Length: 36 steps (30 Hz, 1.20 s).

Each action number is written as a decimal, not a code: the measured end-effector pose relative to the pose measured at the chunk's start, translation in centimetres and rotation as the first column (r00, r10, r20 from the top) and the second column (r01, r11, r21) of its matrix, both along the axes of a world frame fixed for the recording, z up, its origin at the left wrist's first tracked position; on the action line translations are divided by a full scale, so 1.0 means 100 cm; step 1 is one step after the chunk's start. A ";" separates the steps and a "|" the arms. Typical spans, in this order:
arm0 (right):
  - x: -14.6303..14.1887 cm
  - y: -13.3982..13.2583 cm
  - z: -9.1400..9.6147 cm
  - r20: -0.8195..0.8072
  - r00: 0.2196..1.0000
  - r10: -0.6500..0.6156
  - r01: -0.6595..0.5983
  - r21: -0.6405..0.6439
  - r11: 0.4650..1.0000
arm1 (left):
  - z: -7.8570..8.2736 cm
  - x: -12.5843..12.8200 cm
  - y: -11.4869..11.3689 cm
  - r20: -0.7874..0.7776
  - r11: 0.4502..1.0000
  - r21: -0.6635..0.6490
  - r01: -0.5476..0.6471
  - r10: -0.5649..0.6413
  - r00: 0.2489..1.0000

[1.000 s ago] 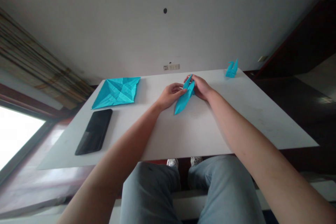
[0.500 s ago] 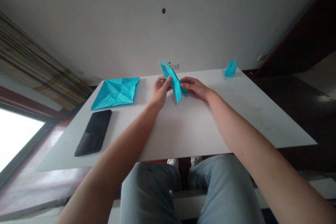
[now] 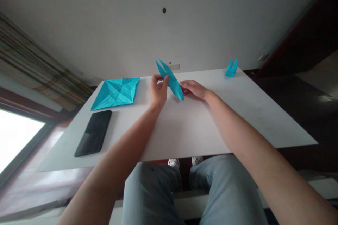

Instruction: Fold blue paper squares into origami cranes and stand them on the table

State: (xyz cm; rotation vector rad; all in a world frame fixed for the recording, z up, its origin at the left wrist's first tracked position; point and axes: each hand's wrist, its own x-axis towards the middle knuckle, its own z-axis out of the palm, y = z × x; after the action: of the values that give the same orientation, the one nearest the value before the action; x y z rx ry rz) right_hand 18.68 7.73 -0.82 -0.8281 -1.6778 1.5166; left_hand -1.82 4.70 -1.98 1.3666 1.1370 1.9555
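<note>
Pinched in my left hand is a folded piece of turquoise origami paper, long and narrow, with two pointed tips reaching up to the left. My left thumb presses on its face and the other fingers are behind it. On its right side, my right hand has bent fingers closed at the edge, the fingertips partly hidden behind the paper. The paper is held up over the white table, slanting down to the right.
A creased turquoise paper sheet lies at the table's left, with a black phone in front of it. At the far right corner stands a small turquoise paper crane. Behind the table rises a wall with a socket.
The folded paper has turned so that it leans further left at the top, and the flap at its right is out of sight. My left hand has shifted slightly left.
</note>
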 end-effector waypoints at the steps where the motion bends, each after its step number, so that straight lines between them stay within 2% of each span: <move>1: -0.001 -0.001 0.001 0.014 1.000 0.024 -0.024 0.015 1.000 | 0.000 0.001 -0.001 -0.006 1.000 -0.009 0.008 -0.008 1.000; 5: -0.003 -0.003 0.000 0.045 0.993 0.111 -0.112 0.019 0.994 | 0.000 0.000 0.001 0.028 1.000 -0.022 0.010 -0.010 1.000; 12: -0.003 0.002 -0.004 0.034 0.996 0.083 -0.083 0.021 0.996 | 0.000 -0.010 0.009 0.118 0.997 -0.041 -0.063 0.068 0.991; 14: -0.002 0.003 -0.004 0.020 0.997 0.079 -0.080 0.013 0.997 | -0.002 -0.010 0.010 0.127 0.998 -0.057 -0.024 0.031 0.991; 16: -0.002 0.002 -0.004 0.020 0.998 0.061 -0.061 0.004 0.998 | -0.004 -0.008 0.009 0.145 0.991 -0.108 0.075 -0.059 0.988; 21: -0.001 0.001 -0.002 0.058 0.998 0.006 -0.007 0.012 1.000 | -0.004 -0.004 0.004 0.225 0.915 -0.194 0.355 -0.310 0.924; 23: -0.001 0.002 -0.002 0.029 1.000 -0.001 0.000 0.006 1.000 | -0.003 -0.004 0.003 0.219 0.905 -0.197 0.377 -0.334 0.917; 27: 0.001 0.003 -0.003 0.004 1.000 0.017 -0.017 0.007 1.000 | -0.004 -0.004 0.003 0.198 0.914 -0.221 0.341 -0.301 0.933; 33: 0.004 -0.001 0.002 0.074 0.987 0.141 -0.143 0.028 0.989 | -0.005 -0.001 0.003 0.212 0.915 -0.163 0.369 -0.333 0.919; 36: 0.004 -0.003 0.003 0.021 0.993 0.113 -0.114 0.031 0.993 | -0.002 -0.001 0.002 0.225 0.897 -0.157 0.413 -0.375 0.900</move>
State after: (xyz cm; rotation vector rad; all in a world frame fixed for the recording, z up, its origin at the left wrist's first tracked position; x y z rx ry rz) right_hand 19.08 7.45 -0.48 -0.7436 -1.7849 1.5582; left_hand -1.94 4.86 -2.20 1.1675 0.8590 1.5903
